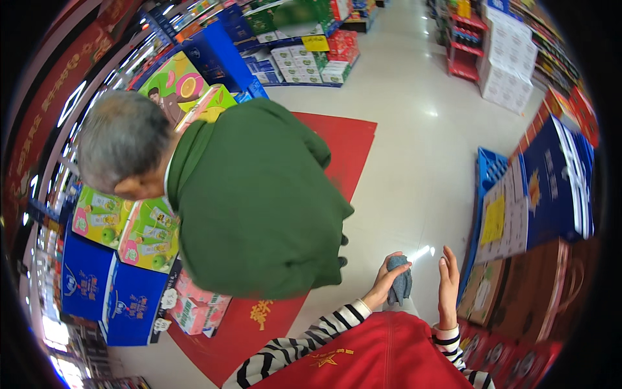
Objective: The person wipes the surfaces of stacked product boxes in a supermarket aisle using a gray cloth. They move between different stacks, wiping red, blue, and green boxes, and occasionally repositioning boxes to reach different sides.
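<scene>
A folded grey-blue cloth (400,281) is gripped in my left hand (386,279), its lower end hanging down before the front of my red vest. Beside it, my right hand (449,282) is raised with the fingers apart and holds nothing. A gap of bare floor shows between the two hands. Black-and-white striped sleeves cover both of my arms. To the left stands a person in a dark green jacket (257,209), leaning over stacked drink cartons (150,233). That person's hands are hidden.
A red mat (340,150) lies on the pale glossy floor (403,146) under the person. Blue gift boxes (136,306) stand at lower left. On the right are a blue plastic pallet (478,194), dark blue cartons (549,185) and brown boxes (520,287). White cartons (508,63) are stacked farther off.
</scene>
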A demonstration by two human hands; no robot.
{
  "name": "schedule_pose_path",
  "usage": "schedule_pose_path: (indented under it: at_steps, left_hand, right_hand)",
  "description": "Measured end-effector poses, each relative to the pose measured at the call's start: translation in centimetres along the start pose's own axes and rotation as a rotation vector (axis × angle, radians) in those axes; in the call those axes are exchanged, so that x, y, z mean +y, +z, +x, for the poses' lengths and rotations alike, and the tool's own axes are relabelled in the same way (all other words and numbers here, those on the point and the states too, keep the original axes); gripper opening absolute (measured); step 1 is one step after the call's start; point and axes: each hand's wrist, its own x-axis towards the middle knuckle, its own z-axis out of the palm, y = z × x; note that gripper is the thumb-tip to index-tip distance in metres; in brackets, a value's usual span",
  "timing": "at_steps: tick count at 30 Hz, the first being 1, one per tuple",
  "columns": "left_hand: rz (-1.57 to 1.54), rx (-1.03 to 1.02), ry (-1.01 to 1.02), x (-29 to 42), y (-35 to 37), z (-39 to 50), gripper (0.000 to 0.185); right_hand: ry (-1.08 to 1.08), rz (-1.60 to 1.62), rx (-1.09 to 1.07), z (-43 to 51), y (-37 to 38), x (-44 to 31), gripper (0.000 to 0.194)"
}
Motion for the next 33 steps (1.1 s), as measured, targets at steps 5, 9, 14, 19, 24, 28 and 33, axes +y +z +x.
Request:
schedule_pose_path:
  at_steps: [5, 9, 14, 19, 24, 28, 33]
  left_hand:
    - [0.047, -0.464, -0.015, 8.6, 8.2, 9.1, 0.050]
    - [-0.095, -0.620, -0.187, 13.8, 12.4, 13.7, 0.049]
    - [-0.306, -0.524, -0.096, 15.6, 12.9, 23.2, 0.043]
    - [-0.338, -0.446, -0.086, 16.3, 12.5, 35.4, 0.042]
    - [-0.490, -0.497, -0.026, 21.2, 13.6, 45.3, 0.040]
    - [-0.669, -0.450, 0.219, 25.3, 11.6, 49.8, 0.039]
    - [-1.010, -0.416, 0.868, 29.8, 7.1, 52.4, 0.038]
  right_hand:
    - [0.345, 0.503, -0.347, 14.9, 0.4, -2.8, 0.057]
    - [0.417, 0.978, -0.787, 21.4, 3.1, -2.5, 0.059]
    - [0.209, 1.204, -0.716, 28.6, 7.3, -2.1, 0.069]
    - [0.470, 1.329, -0.646, 37.6, 10.4, -4.0, 0.080]
    - [0.473, 1.582, -0.636, 48.4, 14.7, -5.3, 0.067]
    - [0.344, 1.506, -0.873, 53.6, 19.9, -4.9, 0.042]
    - [0.881, 1.475, -0.902, 55.7, 28.1, -4.6, 0.042]
